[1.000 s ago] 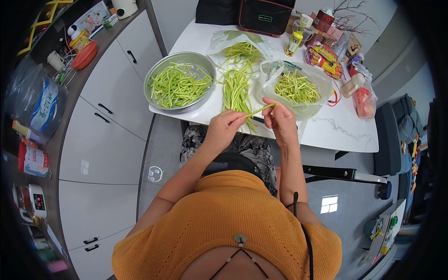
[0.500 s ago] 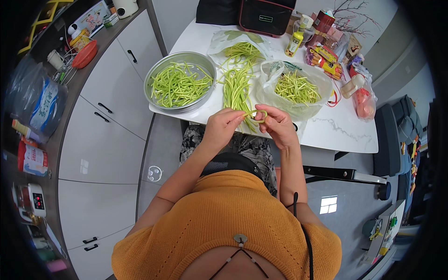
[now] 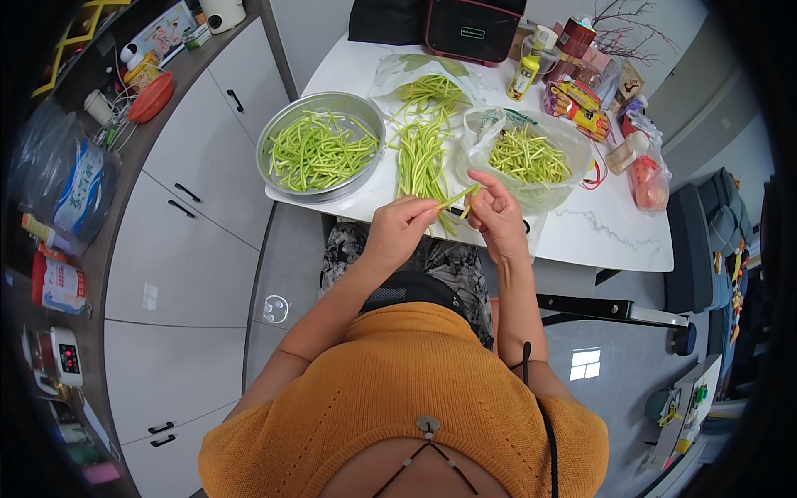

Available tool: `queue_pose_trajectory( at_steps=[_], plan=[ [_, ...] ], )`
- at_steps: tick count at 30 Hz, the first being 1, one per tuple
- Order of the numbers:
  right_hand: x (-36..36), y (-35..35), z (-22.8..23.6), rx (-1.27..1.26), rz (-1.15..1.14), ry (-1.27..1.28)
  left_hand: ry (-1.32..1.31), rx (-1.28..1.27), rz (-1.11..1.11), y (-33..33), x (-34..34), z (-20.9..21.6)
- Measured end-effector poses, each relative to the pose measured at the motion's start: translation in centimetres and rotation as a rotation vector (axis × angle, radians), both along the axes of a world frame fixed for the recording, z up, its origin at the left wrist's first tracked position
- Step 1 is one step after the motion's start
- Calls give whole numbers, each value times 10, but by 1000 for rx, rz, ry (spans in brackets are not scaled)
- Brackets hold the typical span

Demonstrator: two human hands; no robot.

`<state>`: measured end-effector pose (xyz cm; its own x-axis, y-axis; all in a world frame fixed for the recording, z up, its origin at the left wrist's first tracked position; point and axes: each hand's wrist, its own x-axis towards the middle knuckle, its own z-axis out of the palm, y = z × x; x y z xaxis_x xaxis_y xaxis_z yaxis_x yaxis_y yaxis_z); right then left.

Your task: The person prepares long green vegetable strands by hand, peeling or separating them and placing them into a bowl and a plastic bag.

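Over the table's near edge, my left hand (image 3: 400, 226) is closed in a pinch on a thin green garlic scape (image 3: 452, 200). My right hand (image 3: 498, 217) meets its far end, thumb and fingers closed on a short piece, its index finger raised. Just beyond lies a bundle of long garlic scapes (image 3: 422, 158), coming out of a plastic bag (image 3: 390, 73). On the left, a round metal basin (image 3: 262, 158) holds many short green pieces (image 3: 320, 149). To the right, an open plastic bag (image 3: 552, 196) contains more short pieces (image 3: 530, 158).
The white table (image 3: 614, 236) also bears a black-and-red appliance (image 3: 473, 31), a yellow bottle (image 3: 523, 76), snack packets (image 3: 577, 108) and a bag of red fruit (image 3: 647, 183). Grey cabinets (image 3: 178, 257) curve along the left. A dark chair (image 3: 697, 241) stands at right.
The garlic scape was bent in a loop between my hands; now it is straighter, with a short piece at my right fingers. My right index finger has lifted.
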<state>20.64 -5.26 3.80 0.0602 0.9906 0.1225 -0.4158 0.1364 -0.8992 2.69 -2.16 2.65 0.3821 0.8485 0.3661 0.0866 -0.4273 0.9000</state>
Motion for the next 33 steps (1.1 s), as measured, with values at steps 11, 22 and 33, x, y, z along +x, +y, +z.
queue_pose_trajectory(
  at_steps=[11, 22, 33],
  plan=[
    [-8, 0, -7, 41, -241, -518, -125, -304, 5, 3, 2, -6],
    [28, -11, 11, -134, 185, -921, -529, -494, 10, 27, -15, -9],
    [73, 16, 8, 151, -830, -751, -776, -658, -67, 31, -16, -16]
  ],
)
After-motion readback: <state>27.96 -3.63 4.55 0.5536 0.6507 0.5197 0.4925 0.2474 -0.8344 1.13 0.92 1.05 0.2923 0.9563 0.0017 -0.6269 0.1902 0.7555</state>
